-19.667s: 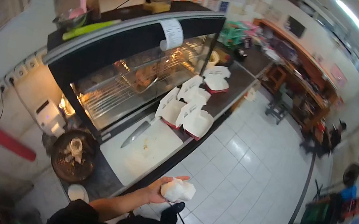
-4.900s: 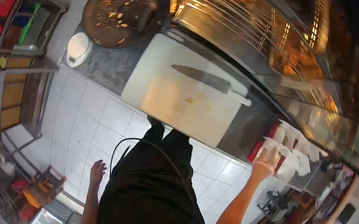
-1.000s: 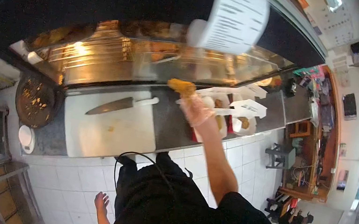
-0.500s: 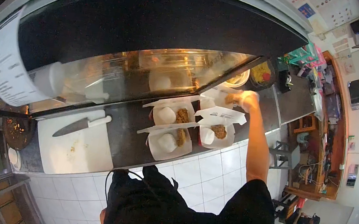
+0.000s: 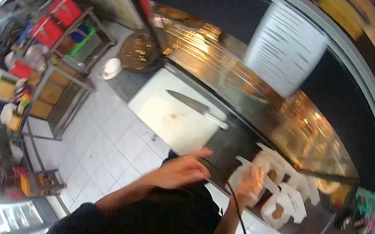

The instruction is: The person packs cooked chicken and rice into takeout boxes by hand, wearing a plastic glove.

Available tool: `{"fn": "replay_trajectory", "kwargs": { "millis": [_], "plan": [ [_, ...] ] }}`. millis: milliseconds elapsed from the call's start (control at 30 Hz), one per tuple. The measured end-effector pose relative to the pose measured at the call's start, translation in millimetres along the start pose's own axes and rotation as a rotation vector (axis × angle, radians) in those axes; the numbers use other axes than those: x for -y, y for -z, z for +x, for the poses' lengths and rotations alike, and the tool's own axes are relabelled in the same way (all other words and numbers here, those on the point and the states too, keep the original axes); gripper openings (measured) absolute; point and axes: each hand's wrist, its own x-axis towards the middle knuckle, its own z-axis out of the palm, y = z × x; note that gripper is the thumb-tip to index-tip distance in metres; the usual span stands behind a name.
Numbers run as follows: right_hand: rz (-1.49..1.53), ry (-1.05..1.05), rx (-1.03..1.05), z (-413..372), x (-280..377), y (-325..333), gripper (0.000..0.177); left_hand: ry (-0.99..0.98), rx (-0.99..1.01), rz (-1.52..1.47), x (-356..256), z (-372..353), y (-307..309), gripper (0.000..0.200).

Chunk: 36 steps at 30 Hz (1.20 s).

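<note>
My left hand (image 5: 183,172) is bare and hangs near the front edge of the white cutting board (image 5: 154,106), fingers apart with nothing in them. A knife (image 5: 187,101) with a white handle lies on the board. In a clear glove, my right hand (image 5: 252,183) is over the leftmost open white box (image 5: 236,177) and hides much of it; blur hides whether its fingers hold anything. Beside it, another open box (image 5: 274,218) shows a brown piece of food (image 5: 278,211). More open boxes stand behind, against the glass case.
The lit glass case (image 5: 237,83) runs along the back of the counter, with a printed sheet (image 5: 285,49) on it. A round dark board (image 5: 138,51) and a white container (image 5: 111,68) are at the counter's left end. Shelves with red bins (image 5: 65,11) stand further left.
The view has swung left, showing more shelves and floor. My left hand has come into view. My right hand has moved from the far box to the leftmost near one.
</note>
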Motion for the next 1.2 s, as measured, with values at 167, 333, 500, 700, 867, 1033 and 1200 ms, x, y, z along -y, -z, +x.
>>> {"fn": "replay_trajectory", "kwargs": {
  "millis": [167, 333, 500, 700, 867, 1033, 1200],
  "plan": [
    [0.038, -0.126, 0.177, 34.0, -80.6, -174.7, 0.04, 0.194, -0.125, -0.317, -2.2, 5.1, -16.8, 0.074],
    [0.487, -0.46, 0.577, 10.8, -126.1, -239.8, 0.041, 0.046, -0.472, -0.111, 45.3, 2.5, 52.1, 0.064],
    [0.115, -0.369, 0.056, 50.0, -123.6, -346.2, 0.043, 0.446, -0.331, -0.153, 67.1, -36.4, 166.4, 0.054],
    [0.061, -0.355, 0.544, 54.2, -254.6, -342.3, 0.047, 0.18, -0.398, -0.458, 145.1, -23.7, 164.3, 0.076],
    [-0.122, 0.147, 0.675, 21.3, -258.8, -413.5, 0.038, 0.252, -0.566, -0.56, 150.8, -17.6, 192.9, 0.091],
    [-0.432, 0.081, 0.715, 35.5, -292.5, -397.7, 0.038, 0.308, -0.431, -0.457, 138.4, -40.2, 201.6, 0.092],
    [0.176, -0.227, 0.821, -8.8, -238.7, -412.0, 0.042, 0.167, -0.591, -0.347, 194.5, -8.1, 188.2, 0.093]
  ]
}}
